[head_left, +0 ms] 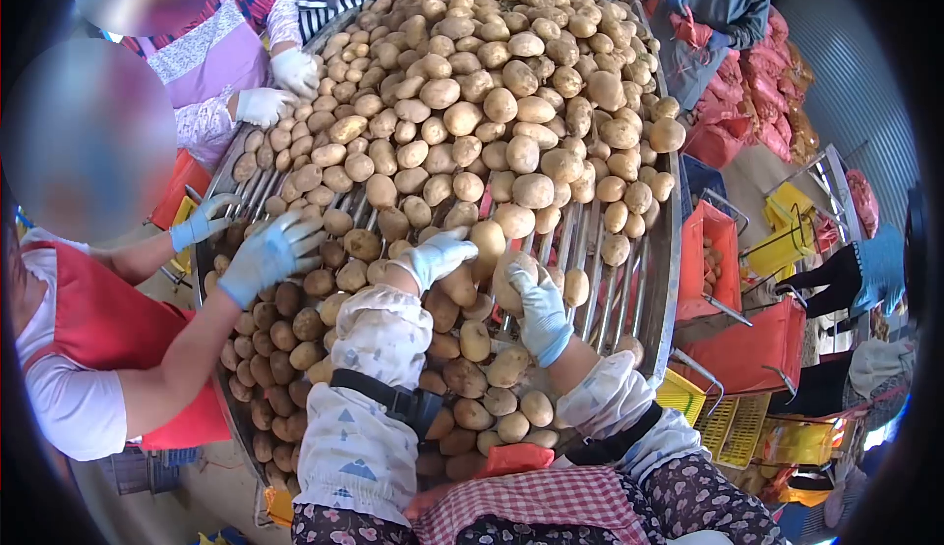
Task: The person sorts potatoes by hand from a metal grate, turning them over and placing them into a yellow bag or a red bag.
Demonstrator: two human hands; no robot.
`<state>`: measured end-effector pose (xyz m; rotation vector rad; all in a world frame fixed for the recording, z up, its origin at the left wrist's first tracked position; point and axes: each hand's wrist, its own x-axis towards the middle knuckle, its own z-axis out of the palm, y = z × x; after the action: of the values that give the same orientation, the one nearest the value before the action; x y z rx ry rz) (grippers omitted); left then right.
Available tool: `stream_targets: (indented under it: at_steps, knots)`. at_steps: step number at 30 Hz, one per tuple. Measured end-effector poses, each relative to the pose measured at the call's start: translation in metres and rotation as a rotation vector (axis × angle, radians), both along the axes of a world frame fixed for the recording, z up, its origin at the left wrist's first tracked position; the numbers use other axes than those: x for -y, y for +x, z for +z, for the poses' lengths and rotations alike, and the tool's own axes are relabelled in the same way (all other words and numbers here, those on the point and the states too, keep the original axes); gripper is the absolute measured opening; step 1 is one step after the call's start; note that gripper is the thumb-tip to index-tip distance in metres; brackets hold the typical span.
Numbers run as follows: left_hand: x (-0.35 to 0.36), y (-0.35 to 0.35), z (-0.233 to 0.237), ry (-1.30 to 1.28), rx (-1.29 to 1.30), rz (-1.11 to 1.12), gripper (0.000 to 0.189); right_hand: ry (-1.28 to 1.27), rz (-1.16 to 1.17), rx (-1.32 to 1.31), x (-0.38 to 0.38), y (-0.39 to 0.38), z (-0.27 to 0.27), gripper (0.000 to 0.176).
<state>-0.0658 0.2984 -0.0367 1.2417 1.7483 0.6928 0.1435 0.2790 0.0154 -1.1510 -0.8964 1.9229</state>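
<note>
Red-and-white checked cloth [536, 501] at my waist, that's nearest me, and right beyond it a loose bunch of potatoes [511, 366] sits on the metal rollers [621, 317].

Now the hands, both in pale-blue gloves. My right hand [544, 311] comes in from the right, fingers bent in against a pale oblong potato [506, 287], pinching it, by the look of it. That potato lies to the left of those fingers, long axis running roughly near to far, so I have it by the side and not by the ends.

Across from it, my left hand [436, 258] is back-up, fingers pointing right, draped over a brown potato [459, 286]; the undersides are hidden, so I can't tell if they close on it. Just off these fingertips, a bigger yellowish potato [488, 248] stands between my two hands, long near to far as well. The left is the nearer one, and here's the relation that counts, I judge: its fingers point across that length.

Over on the left, a co-worker's gloved hand [270, 255] spreads above darker potatoes [285, 304]. Farther on, the heap [511, 73] climbs, white gloves [295, 71] at its left edge. Far right, a person in a dark jacket [728, 2] stands by the pink sacks [762, 78].
</note>
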Motion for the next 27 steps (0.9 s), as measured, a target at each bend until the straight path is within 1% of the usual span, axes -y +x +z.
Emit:
stream_targets:
  at_steps: [1,2,3,4,6,7,8,9,10,11,12,14,15,16,18,19,20,21,22,24,26,27]
  knots:
    - [0.003,-0.005,-0.018,0.023,0.342,-0.023,0.062,0.084,-0.064,-0.016,0.004,-0.003,0.000,0.055]
    - [0.007,-0.005,-0.023,0.042,0.684,-0.046,0.057,0.170,-0.130,-0.033,0.005,-0.005,-0.002,0.053]
    - [0.018,0.000,-0.012,0.103,0.817,-0.002,0.049,0.163,-0.143,-0.129,-0.001,-0.002,-0.018,0.051]
    - [0.021,0.003,0.005,0.093,0.819,-0.014,0.049,0.159,-0.158,-0.127,-0.003,-0.004,-0.020,0.051]
    - [0.031,0.014,0.021,0.129,1.001,0.072,0.050,0.175,-0.214,-0.174,-0.003,-0.005,-0.021,0.050]
    - [0.027,0.014,-0.007,0.202,1.070,0.117,0.047,0.131,-0.235,-0.174,-0.005,-0.006,-0.024,0.049]
    - [0.028,0.015,-0.006,0.211,1.080,0.120,0.047,0.139,-0.228,-0.165,-0.008,-0.003,-0.027,0.049]
    - [0.029,0.016,-0.003,0.263,1.000,0.058,0.045,0.003,-0.234,-0.311,-0.011,0.003,-0.031,0.048]
    - [0.032,0.020,0.011,0.308,0.916,-0.005,0.043,-0.137,-0.243,-0.457,-0.011,0.008,-0.028,0.046]
    - [0.040,0.036,0.023,0.381,0.909,0.106,0.039,-0.118,-0.229,-0.501,-0.008,0.015,-0.024,0.046]
    - [0.046,0.042,0.028,0.362,0.888,0.127,0.045,-0.116,-0.237,-0.502,-0.009,0.022,-0.017,0.046]
    - [0.057,0.069,0.060,0.544,0.978,0.234,0.053,-0.157,-0.140,-0.619,-0.011,0.046,-0.008,0.047]
    - [0.061,0.075,0.066,0.536,0.981,0.214,0.053,-0.184,-0.136,-0.597,-0.014,0.058,-0.005,0.047]
    - [0.065,0.080,0.069,0.510,0.980,0.185,0.052,-0.074,-0.042,-0.599,-0.012,0.071,-0.001,0.049]
    - [0.077,0.091,0.072,0.447,0.979,0.129,0.050,-0.140,0.104,-0.732,-0.010,0.088,0.010,0.053]
    - [0.084,0.097,0.075,0.413,0.976,0.100,0.050,-0.137,0.080,-0.734,-0.003,0.102,0.014,0.053]
    - [0.090,0.104,0.080,0.383,0.968,0.070,0.049,-0.194,0.076,-0.717,0.003,0.116,0.018,0.055]
    - [0.094,0.124,0.090,0.363,0.960,0.125,0.045,-0.251,0.076,-0.701,0.008,0.131,0.020,0.057]
    - [0.091,0.141,0.070,0.312,0.966,0.126,0.041,-0.262,0.033,-0.687,0.015,0.150,0.010,0.062]
    - [0.098,0.183,0.106,0.355,1.003,0.070,0.042,-0.094,0.043,-0.590,0.030,0.186,0.027,0.061]
    - [0.093,0.223,0.103,0.233,1.021,-0.037,0.042,-0.037,0.078,-0.539,0.045,0.239,0.034,0.066]
    - [0.087,0.248,0.095,0.138,1.053,-0.101,0.044,0.265,0.013,-0.194,0.058,0.262,0.036,0.066]
